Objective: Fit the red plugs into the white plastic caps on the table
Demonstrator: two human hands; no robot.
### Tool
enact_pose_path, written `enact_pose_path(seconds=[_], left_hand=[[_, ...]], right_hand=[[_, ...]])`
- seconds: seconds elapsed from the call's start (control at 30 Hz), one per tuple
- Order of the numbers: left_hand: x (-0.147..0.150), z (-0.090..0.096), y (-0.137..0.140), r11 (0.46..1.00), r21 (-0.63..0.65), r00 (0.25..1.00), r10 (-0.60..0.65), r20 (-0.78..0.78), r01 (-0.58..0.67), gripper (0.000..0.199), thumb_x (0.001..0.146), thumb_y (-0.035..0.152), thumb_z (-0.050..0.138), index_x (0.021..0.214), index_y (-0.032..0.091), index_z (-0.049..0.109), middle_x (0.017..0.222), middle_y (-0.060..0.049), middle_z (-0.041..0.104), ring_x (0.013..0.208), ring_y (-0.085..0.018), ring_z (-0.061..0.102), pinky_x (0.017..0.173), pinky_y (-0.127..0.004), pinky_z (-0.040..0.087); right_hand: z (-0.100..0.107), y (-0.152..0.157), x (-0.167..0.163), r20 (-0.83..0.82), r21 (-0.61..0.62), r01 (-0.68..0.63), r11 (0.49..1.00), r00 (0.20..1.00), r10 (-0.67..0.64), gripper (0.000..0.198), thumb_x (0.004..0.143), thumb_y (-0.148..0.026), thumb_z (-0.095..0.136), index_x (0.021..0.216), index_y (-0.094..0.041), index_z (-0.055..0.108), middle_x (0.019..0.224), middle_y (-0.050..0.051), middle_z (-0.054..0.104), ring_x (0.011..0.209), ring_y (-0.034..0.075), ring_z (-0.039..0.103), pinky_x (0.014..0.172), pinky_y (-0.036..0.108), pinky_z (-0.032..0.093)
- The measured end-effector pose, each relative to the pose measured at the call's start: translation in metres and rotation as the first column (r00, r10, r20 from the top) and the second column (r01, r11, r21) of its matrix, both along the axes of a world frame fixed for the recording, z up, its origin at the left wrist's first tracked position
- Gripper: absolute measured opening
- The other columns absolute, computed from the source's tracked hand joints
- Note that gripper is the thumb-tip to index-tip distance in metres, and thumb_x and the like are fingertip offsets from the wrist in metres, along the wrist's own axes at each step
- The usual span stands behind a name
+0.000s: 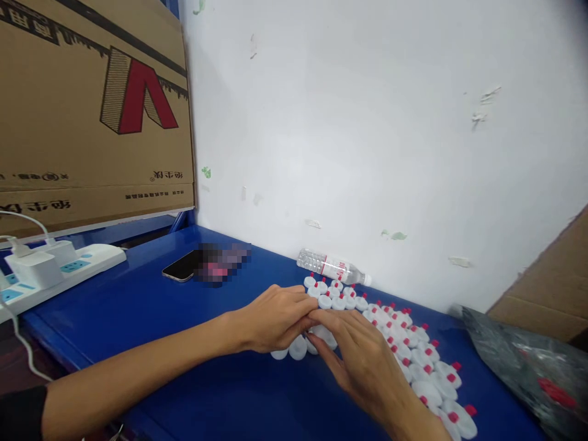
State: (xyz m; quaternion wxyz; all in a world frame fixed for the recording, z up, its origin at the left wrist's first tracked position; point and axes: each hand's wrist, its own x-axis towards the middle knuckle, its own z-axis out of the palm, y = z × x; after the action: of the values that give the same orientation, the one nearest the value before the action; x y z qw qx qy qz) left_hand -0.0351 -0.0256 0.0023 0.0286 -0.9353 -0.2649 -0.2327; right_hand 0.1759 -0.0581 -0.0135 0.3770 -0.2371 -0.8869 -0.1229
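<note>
My left hand [278, 315] and my right hand [362, 352] meet above the near left part of a cluster of small white rounded containers with red tips [404, 343]. The fingers of both hands are bent and pressed together, fingertips touching. Whatever they pinch is hidden behind the fingers. A few plain white rounded pieces [297, 348] show just below my left hand, their tops covered by it. Behind the cluster a clear plastic water bottle [333, 266] lies on its side near the wall.
A blue table [220, 392] runs along a white wall [349, 122]. On it a phone [181, 267] lies beside a blurred patch. At left are a white power strip [98, 256] with chargers and a large cardboard box [82, 141]. A dark plastic bag [514, 367] with red bits sits at right.
</note>
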Motion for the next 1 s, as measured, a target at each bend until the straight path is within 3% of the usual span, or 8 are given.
enact_pose_path(seconds=[0.43,0.7,0.83,1.0], left_hand=[[-0.0001,0.0013,0.0002,0.983,-0.172,0.99,-0.036,0.137,0.06,0.022,0.101,0.019,0.036,0.08,0.02,0.042,0.072,0.001,0.05,0.065,-0.014,0.045,0.06,-0.026,0.033],[0.0006,0.0034,0.0021,0.977,-0.203,0.985,-0.039,0.168,0.073,0.025,0.1,0.019,0.036,0.075,0.02,0.038,0.068,0.002,0.048,0.062,-0.013,0.042,0.06,-0.026,0.03],[0.0026,0.0031,0.0008,0.968,-0.248,0.978,0.026,0.207,0.026,0.028,0.099,0.02,0.037,0.072,0.019,0.036,0.064,0.004,0.046,0.058,-0.012,0.039,0.06,-0.026,0.028],[0.008,0.0068,-0.004,0.938,-0.346,0.942,0.111,0.317,0.006,0.038,0.105,0.029,0.035,0.069,0.018,0.037,0.061,0.005,0.041,0.055,-0.01,0.035,0.058,-0.025,0.027]], right_hand=[[0.0032,-0.0012,-0.0028,0.0,0.064,0.011,0.998,1.0,-0.011,0.028,0.102,-0.017,0.053,0.13,-0.013,0.053,0.103,0.007,0.074,0.088,0.018,0.068,0.077,0.033,0.047],[0.0045,-0.0018,-0.0042,0.013,0.115,0.01,0.993,1.0,-0.012,0.034,0.102,-0.014,0.054,0.135,-0.01,0.051,0.107,0.007,0.075,0.092,0.017,0.068,0.079,0.032,0.046],[0.0057,-0.0017,-0.0047,0.041,0.197,0.047,0.979,0.998,-0.056,0.036,0.1,-0.01,0.055,0.136,-0.011,0.052,0.117,0.008,0.073,0.103,0.019,0.067,0.082,0.033,0.045],[0.0084,-0.0029,-0.0075,-0.018,0.307,0.143,0.941,0.989,-0.144,0.041,0.095,-0.007,0.062,0.136,-0.009,0.055,0.115,0.008,0.074,0.104,0.02,0.066,0.086,0.035,0.046]])
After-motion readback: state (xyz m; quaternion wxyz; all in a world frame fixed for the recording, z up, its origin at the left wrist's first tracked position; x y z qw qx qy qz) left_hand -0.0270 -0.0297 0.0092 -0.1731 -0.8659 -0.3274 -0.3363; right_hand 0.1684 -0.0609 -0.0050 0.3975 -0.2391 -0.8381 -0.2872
